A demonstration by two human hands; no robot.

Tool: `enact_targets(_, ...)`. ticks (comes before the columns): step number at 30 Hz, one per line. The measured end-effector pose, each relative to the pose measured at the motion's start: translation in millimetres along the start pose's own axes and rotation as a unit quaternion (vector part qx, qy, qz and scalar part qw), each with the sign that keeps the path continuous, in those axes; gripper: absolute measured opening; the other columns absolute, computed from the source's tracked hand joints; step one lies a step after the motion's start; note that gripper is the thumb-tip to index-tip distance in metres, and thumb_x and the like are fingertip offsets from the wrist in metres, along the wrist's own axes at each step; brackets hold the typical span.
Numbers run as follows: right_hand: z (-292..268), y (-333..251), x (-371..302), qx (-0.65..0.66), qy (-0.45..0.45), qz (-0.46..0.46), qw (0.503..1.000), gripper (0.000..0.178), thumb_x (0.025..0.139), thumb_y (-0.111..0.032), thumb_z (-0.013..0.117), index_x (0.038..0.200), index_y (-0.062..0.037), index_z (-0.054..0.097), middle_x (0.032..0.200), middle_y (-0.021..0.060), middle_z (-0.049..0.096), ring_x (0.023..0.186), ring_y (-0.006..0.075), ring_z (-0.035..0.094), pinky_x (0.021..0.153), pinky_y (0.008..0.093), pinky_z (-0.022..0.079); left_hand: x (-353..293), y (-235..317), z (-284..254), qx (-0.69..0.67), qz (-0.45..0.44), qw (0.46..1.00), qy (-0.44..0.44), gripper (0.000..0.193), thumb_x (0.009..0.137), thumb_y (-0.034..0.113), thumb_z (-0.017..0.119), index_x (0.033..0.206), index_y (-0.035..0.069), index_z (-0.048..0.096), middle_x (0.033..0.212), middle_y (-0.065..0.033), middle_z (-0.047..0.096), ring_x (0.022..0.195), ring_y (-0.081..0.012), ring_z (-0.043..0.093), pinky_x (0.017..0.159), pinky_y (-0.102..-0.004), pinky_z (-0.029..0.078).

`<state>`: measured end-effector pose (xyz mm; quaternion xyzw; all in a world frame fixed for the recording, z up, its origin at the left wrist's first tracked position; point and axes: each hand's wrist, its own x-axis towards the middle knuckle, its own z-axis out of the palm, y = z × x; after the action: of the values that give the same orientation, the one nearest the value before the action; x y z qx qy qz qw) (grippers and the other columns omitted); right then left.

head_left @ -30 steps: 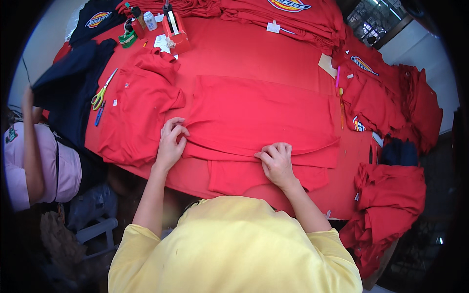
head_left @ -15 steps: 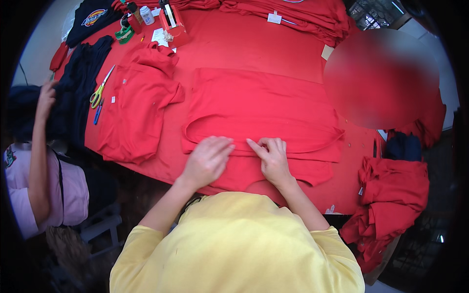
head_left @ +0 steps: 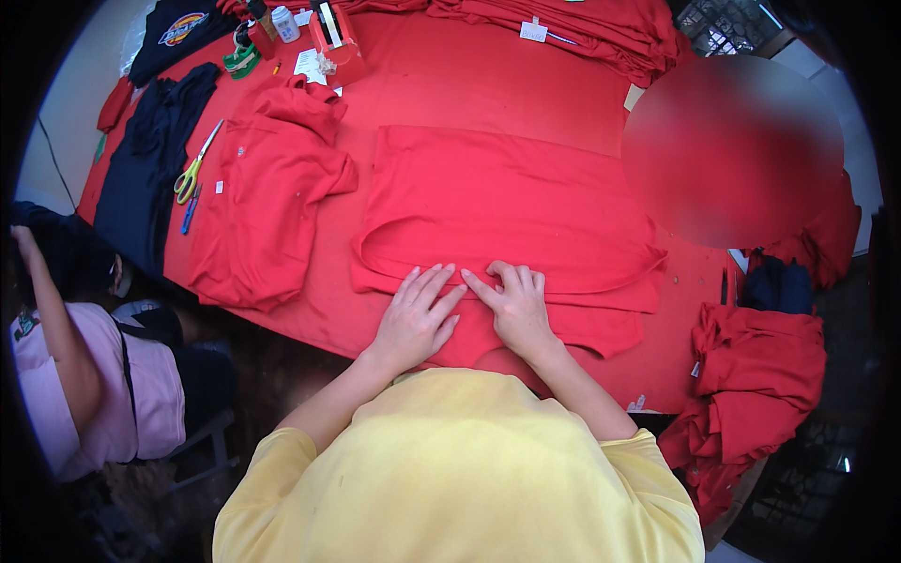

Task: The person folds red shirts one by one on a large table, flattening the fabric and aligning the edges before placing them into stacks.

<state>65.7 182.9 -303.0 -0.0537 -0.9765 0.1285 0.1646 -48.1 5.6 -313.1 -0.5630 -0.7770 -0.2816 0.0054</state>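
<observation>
A red shirt [head_left: 511,188] lies folded flat on the red-covered table in front of me, its hem opening forming a long curved edge near my fingers. My left hand [head_left: 418,317] rests on its near part, fingers spread and pointing away from me. Close beside it, my right hand [head_left: 516,308] lies on the same cloth with fingers apart. The two hands' index fingertips almost meet at the fabric edge. I see nothing held in either hand.
Left of the shirt lie another red garment [head_left: 267,188], yellow-handled scissors [head_left: 188,180], a blue pen [head_left: 190,214] and dark trousers [head_left: 145,169]. A red tape dispenser [head_left: 338,52] stands farther back. Red garments [head_left: 755,375] pile up at right. A person [head_left: 108,375] sits at left.
My left hand has moved slightly right and spread its fingers on the cloth. The right hand has shifted a little left. The person at left has lowered and drawn back an arm.
</observation>
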Motion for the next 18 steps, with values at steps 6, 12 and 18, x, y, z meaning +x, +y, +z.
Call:
enact_targets(6,-11,20,-34,-0.054,0.025,0.034,0.998,0.054,0.072,-0.001,0.056,0.126,-0.0111,0.061,0.119,0.0088,0.055,0.1,0.0257,0.051,0.086,0.0444,0.037,-16,-39,-24,0.186,-0.099,0.977,0.033,0.057,0.087,0.034,0.063,0.136,0.006,0.05,0.135,-0.0088,0.055,0.125,-0.0248,0.051,0.116,-0.0596,0.012)
enact_targets(12,-44,68,-78,-0.187,0.033,0.127,0.974,0.05,0.071,-0.004,0.058,0.121,-0.0097,0.063,0.123,0.0061,0.055,0.108,0.0278,0.05,0.091,0.0506,0.034,-24,-59,-45,0.183,-0.074,0.98,0.04,0.035,0.084,0.013,0.061,0.119,0.008,0.063,0.117,-0.0077,0.06,0.115,-0.0261,0.051,0.109,-0.0546,0.026)
enact_targets(18,-78,123,-82,-0.264,0.096,0.248,0.927,0.028,0.075,-0.008,0.064,0.103,-0.0131,0.068,0.133,0.0105,0.05,0.113,0.0319,0.046,0.094,0.0499,0.035,17,-71,-60,0.114,-0.113,0.978,0.13,0.015,0.078,0.003,0.065,0.093,0.004,0.065,0.109,-0.0103,0.058,0.105,-0.0292,0.054,0.094,-0.0445,0.039)
